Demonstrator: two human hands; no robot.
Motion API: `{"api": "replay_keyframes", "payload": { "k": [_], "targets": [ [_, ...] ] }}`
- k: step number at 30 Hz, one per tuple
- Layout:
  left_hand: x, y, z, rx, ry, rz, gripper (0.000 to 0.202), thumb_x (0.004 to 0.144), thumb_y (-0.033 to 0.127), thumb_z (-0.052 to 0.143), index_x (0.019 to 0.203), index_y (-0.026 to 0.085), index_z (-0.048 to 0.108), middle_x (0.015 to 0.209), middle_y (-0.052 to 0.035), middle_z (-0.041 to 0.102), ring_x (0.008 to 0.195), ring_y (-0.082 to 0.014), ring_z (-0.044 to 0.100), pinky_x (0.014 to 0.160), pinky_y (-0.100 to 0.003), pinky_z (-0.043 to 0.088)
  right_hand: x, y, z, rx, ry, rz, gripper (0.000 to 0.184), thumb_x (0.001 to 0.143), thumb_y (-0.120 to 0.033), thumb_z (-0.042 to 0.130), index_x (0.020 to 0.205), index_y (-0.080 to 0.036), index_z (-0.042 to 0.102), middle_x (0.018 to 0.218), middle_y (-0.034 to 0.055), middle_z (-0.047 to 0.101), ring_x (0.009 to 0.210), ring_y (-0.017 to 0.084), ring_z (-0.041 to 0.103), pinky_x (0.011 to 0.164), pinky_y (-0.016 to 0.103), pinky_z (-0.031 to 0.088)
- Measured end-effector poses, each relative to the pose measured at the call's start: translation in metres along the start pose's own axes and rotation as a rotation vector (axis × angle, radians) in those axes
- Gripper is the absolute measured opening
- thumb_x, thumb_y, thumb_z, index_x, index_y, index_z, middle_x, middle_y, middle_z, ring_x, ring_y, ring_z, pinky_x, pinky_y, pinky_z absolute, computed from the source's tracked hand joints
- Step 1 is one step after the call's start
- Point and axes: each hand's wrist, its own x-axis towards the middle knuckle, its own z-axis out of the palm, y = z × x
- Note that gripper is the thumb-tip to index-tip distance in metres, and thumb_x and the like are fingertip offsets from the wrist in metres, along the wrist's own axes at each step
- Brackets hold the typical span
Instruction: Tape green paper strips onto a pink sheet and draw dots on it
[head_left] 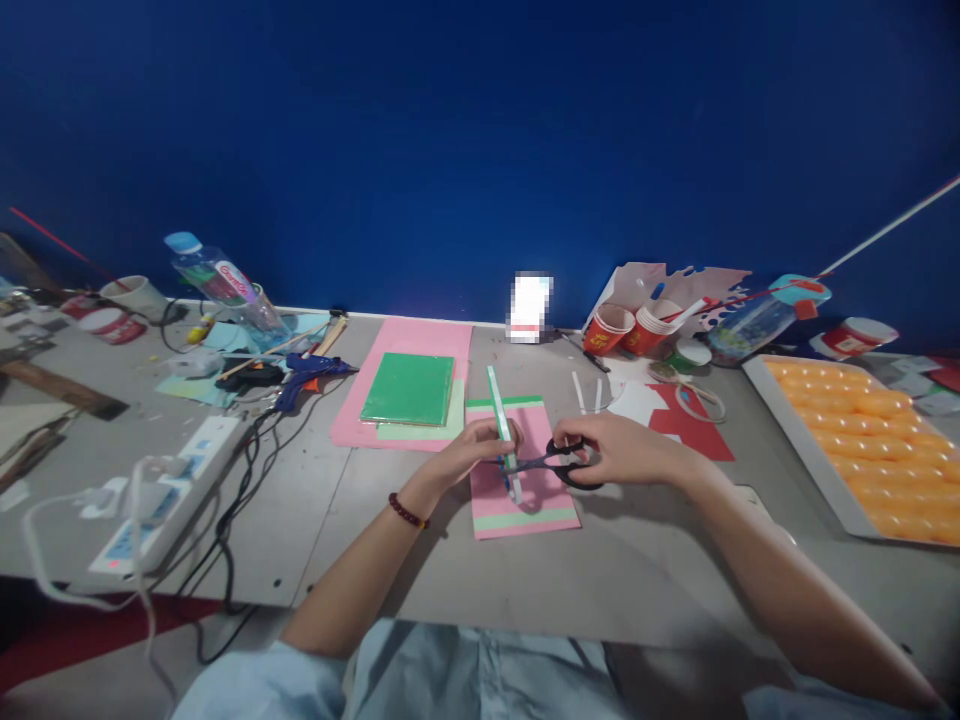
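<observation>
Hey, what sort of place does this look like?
Probably a craft workspace: a blue glue gun lies on the grey table near a pink sheet, and the right hand holds black-handled scissors at a green-and-white strip.

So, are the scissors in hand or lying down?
In hand: the right hand grips the scissors by their handles, with the blades at the green-and-white strip in the left hand.

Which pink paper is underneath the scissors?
The pink paper on the right, with a green band near each end. The other pink paper lies farther left, under the green packet.
</observation>
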Motion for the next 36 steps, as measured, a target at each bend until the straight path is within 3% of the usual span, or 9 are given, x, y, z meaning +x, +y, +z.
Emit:
{"api": "replay_keyframes", "payload": {
  "k": [36],
  "targets": [
    [0.0003, -0.0006, -0.0008, -0.016, -0.006, 0.010, 0.028, 0.072, 0.040, 0.070, 0.069, 0.015, 0.057, 0.074, -0.0022, 0.048, 0.072, -0.0149, 0.046, 0.067, -0.026, 0.037, 0.0004, 0.0003, 0.0022, -0.022, -0.013, -0.006, 0.019, 0.073, -0.028, 0.061, 0.091, -0.025, 0.059, 0.071, -0.0018, 0.060, 0.062, 0.015, 0.052, 0.058, 0.024, 0.033]
  ]
}}
